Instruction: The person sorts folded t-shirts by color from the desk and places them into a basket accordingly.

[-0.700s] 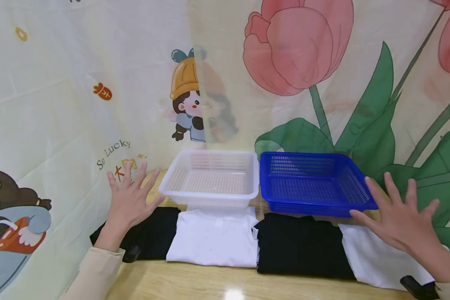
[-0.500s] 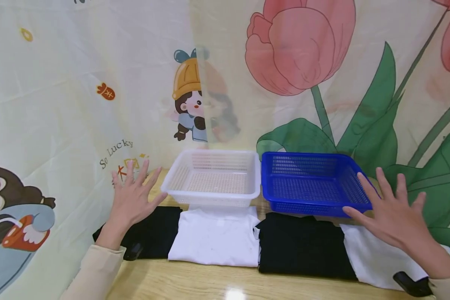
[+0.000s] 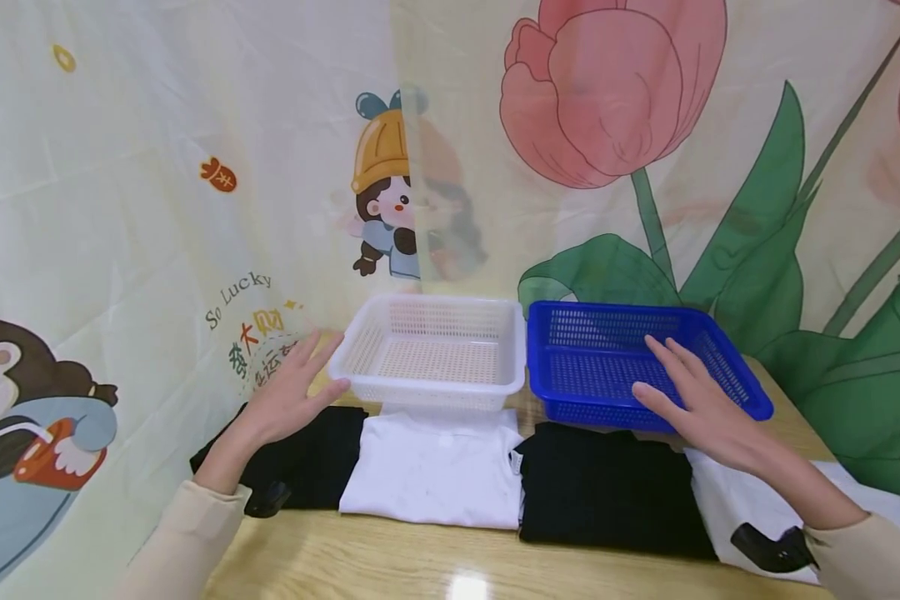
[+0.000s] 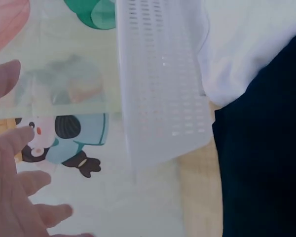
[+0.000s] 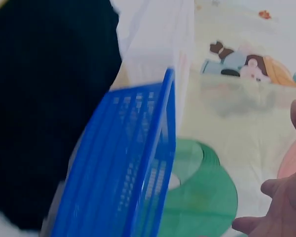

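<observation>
In the head view my left hand (image 3: 285, 396) hovers beside the left end of the white plastic basket (image 3: 427, 392), fingers extended and holding nothing. My right hand (image 3: 705, 412) is over the front right part of the blue plastic basket (image 3: 607, 408), also with extended fingers and nothing held. Both baskets have perforated walls and nothing inside. A row of folded cloth lies in front: a black one (image 3: 322, 458) partly behind my left forearm, a white one (image 3: 435, 471), another black one (image 3: 615, 492), and a second white one (image 3: 750, 508) partly covered by my right forearm.
The row lies on a light wooden table (image 3: 360, 558). A printed curtain (image 3: 292, 125) with tulips and cartoon figures hangs close behind the baskets and along the left side. Dark wrist devices sit at both cuffs.
My right hand has moved left, from beyond the blue basket's right end to over it, and its spread fingers have drawn together. The left hand has turned slightly, its fingers closer together.
</observation>
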{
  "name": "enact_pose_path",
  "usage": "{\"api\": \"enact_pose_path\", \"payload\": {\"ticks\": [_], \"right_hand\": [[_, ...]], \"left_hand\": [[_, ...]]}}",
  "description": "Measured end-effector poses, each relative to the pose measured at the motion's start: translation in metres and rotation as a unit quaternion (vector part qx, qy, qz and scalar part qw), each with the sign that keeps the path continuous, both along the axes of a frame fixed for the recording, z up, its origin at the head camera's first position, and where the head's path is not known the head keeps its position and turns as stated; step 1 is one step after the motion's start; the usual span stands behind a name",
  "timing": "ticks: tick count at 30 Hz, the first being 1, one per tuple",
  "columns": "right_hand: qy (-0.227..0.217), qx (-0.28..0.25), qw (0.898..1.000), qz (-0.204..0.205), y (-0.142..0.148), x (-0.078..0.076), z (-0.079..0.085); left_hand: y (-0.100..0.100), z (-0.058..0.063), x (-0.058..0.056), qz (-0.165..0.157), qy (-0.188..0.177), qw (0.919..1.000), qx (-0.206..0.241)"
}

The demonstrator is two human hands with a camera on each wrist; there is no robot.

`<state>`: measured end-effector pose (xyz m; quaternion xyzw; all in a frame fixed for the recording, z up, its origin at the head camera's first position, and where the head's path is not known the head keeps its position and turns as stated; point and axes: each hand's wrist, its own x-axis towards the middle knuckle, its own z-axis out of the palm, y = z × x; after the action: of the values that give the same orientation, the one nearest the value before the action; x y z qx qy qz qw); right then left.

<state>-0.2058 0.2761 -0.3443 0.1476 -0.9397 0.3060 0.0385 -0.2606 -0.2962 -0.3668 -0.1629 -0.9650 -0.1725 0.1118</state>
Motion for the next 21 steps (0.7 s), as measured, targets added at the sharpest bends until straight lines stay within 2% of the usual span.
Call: {"api": "enact_pose_path", "payload": {"ticks": [4,7,10,14,16,21], "right_hand": [[-0.057,-0.053,0.997,0.03,-0.02,-0.002,-0.001],[-0.119,-0.11,0.986,0.049,-0.032,-0.001,-0.004],[-0.193,-0.173,0.964,0.065,-0.044,0.0,-0.01],[-0.27,-0.23,0.932,0.075,-0.057,0.001,-0.022],[-0.295,-0.249,0.919,0.077,-0.063,0.0,-0.028],[-0.332,-0.283,0.896,0.089,-0.078,-0.004,-0.042]], "left_hand": [[0.0,-0.006,0.0,-0.029,-0.058,0.996,0.061],[0.0,-0.013,-0.001,-0.048,-0.096,0.9888,0.103],[0.002,-0.02,0.002,-0.061,-0.128,0.9804,0.137],[0.005,-0.028,0.008,-0.057,-0.177,0.9669,0.174],[0.005,-0.031,0.009,-0.054,-0.191,0.961,0.192],[0.001,-0.035,0.012,-0.057,-0.217,0.9443,0.241]]}}
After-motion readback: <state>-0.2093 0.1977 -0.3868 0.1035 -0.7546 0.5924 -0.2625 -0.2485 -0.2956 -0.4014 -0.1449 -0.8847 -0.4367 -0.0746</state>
